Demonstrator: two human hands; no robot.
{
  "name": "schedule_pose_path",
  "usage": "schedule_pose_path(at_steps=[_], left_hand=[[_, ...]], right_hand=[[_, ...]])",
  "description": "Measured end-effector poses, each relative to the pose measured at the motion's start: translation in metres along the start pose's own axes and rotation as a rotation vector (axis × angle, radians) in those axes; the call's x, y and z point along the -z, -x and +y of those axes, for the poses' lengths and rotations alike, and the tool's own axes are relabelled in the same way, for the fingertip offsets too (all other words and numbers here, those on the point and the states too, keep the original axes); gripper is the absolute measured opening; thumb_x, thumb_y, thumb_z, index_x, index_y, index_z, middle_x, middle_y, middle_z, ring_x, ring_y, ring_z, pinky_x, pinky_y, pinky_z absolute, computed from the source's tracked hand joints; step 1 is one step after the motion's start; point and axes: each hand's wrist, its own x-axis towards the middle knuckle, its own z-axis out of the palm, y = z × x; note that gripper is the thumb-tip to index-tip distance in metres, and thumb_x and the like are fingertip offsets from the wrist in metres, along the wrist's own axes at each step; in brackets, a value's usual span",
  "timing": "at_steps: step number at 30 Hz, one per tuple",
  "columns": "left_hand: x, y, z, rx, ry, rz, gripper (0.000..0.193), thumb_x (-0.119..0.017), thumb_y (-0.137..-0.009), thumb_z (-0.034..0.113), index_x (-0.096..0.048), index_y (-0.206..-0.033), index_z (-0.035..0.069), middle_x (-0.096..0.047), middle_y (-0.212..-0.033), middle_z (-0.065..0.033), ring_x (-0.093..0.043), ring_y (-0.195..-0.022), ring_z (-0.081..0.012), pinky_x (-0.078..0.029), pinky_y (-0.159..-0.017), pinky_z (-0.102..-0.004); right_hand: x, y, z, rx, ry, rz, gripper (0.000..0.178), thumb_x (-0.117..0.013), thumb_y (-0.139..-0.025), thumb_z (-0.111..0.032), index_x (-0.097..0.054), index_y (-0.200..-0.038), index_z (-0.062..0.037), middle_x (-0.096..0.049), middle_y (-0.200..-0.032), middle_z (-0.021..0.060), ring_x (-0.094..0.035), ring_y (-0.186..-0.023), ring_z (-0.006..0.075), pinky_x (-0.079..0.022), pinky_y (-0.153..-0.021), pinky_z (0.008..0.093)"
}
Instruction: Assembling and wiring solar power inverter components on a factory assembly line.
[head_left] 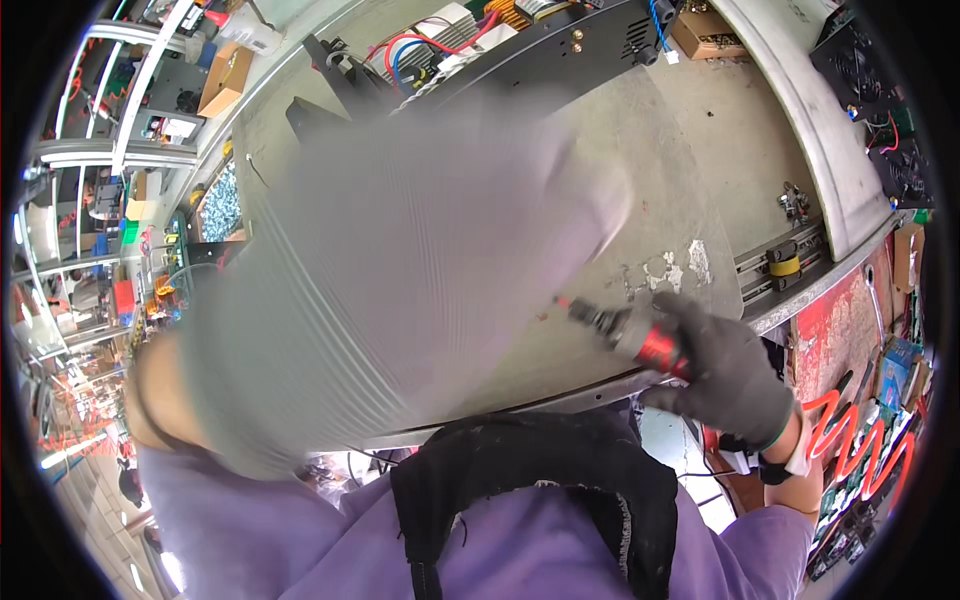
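My right hand (738,378), in a dark grey glove, is closed around a red and black power screwdriver (652,345) at the near right of the bench. The tool's narrow tip points left and away from me, above the worktop (640,200). Very near the camera, my left hand (470,200) in a light grey glove is smeared by motion. Its fingers cannot be made out, and it hides much of the middle of the bench. Beyond it lies a black metal chassis (560,65) with red and blue wires (405,58) and a finned metal block (445,25).
An open cardboard box (708,35) stands at the far right of the worktop. Along the right edge are a rail with a yellow part (783,262) and small metal pieces (793,203). An orange coiled hose (850,440) hangs at my right. Shelving (120,100) fills the left.
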Motion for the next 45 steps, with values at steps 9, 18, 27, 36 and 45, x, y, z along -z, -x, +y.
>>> schedule_pose_path(at_steps=[9,18,27,36,45], left_hand=[[-0.154,0.092,0.04,0.317,0.128,0.0,0.021,-0.07,-0.081,0.012,-0.071,-0.102,0.015,-0.061,-0.093,-0.0048,-0.064,-0.082,-0.0257,-0.052,-0.066,-0.0396],[-0.151,0.045,0.034,0.583,1.043,0.368,0.016,-0.066,-0.095,0.015,-0.071,-0.109,0.014,-0.056,-0.084,-0.0046,-0.05,-0.067,-0.0169,-0.041,-0.06,-0.032],[-0.145,0.001,0.019,0.619,2.311,0.177,0.024,-0.071,-0.097,0.028,-0.065,-0.098,0.005,-0.055,-0.082,-0.0014,-0.044,-0.065,-0.009,-0.036,-0.056,-0.0245],[-0.141,-0.029,0.034,0.645,1.807,0.334,0.038,-0.069,-0.099,0.032,-0.063,-0.114,-0.002,-0.057,-0.079,-0.0024,-0.052,-0.067,-0.01,-0.041,-0.059,-0.026],[-0.084,-0.125,-0.022,0.29,0.028,0.758,0.03,-0.073,-0.088,0.013,-0.07,-0.118,0.007,-0.068,-0.106,-0.0098,-0.064,-0.091,-0.0256,-0.052,-0.083,-0.0378]], right_hand=[[-0.02,0.017,-0.009,0.008,-0.024,0.094,0.1,-0.094,-0.063,-0.04,-0.045,-0.142,-0.0042,-0.072,-0.097,0.0163,-0.07,-0.088,0.0394,-0.055,-0.077,0.0469],[-0.034,0.039,-0.018,-0.067,-0.473,0.327,0.097,-0.095,-0.069,-0.038,-0.043,-0.141,0.0013,-0.071,-0.091,0.017,-0.073,-0.084,0.0311,-0.055,-0.075,0.0361],[-0.038,0.051,-0.016,-0.085,-0.574,0.375,0.093,-0.091,-0.074,-0.04,-0.043,-0.14,0.0032,-0.071,-0.089,0.0199,-0.073,-0.082,0.0346,-0.055,-0.071,0.0375],[-0.026,0.05,-0.003,-0.133,-0.669,0.316,0.089,-0.089,-0.078,-0.039,-0.042,-0.142,0.0002,-0.071,-0.096,0.0217,-0.074,-0.09,0.0349,-0.056,-0.08,0.0388],[0.035,0.022,0.035,-0.109,-0.78,0.568,0.081,-0.083,-0.086,-0.043,-0.041,-0.141,-0.0011,-0.068,-0.097,0.0143,-0.066,-0.086,0.0197,-0.053,-0.079,0.0329]])
